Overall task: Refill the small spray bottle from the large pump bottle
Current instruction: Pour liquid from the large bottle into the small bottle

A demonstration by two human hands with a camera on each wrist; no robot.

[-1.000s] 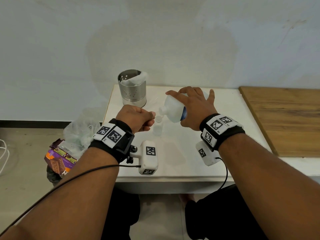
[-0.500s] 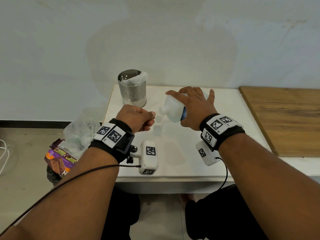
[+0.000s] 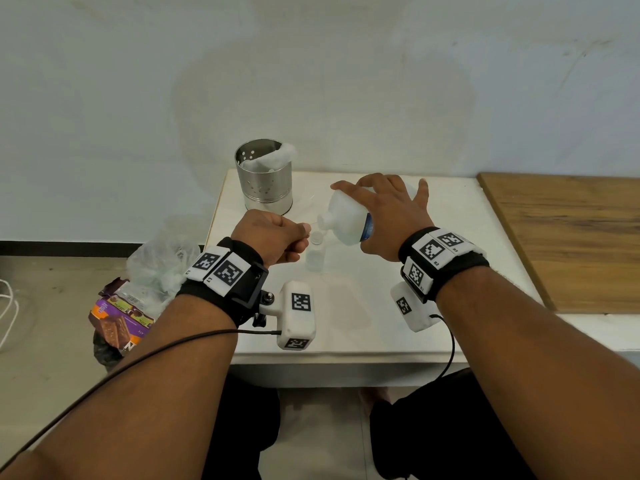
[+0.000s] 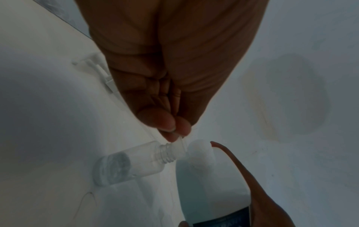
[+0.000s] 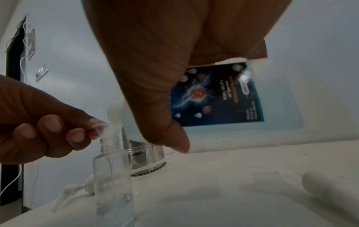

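A small clear spray bottle [image 3: 314, 258] [image 5: 114, 184] stands uncapped and upright on the white table [image 3: 346, 327], partly filled with clear liquid. A small clear funnel [image 5: 106, 129] [image 4: 179, 147] sits in its neck, and my left hand [image 3: 300, 234] [image 4: 172, 130] pinches the funnel's rim. My right hand [image 3: 388, 209] grips the large white bottle [image 3: 346, 220] [image 5: 223, 95] with the dark blue label. That bottle is tilted down to the left, pump removed, its open neck [image 4: 202, 150] over the funnel.
The white pump head [image 5: 77, 188] [image 4: 99, 69] lies on the table behind the small bottle. A white cylindrical part [image 5: 330, 184] lies to the right. A perforated metal canister [image 3: 265, 181] stands at the back. A wooden board [image 3: 571, 237] adjoins on the right; bags [image 3: 138, 299] sit on the floor to the left.
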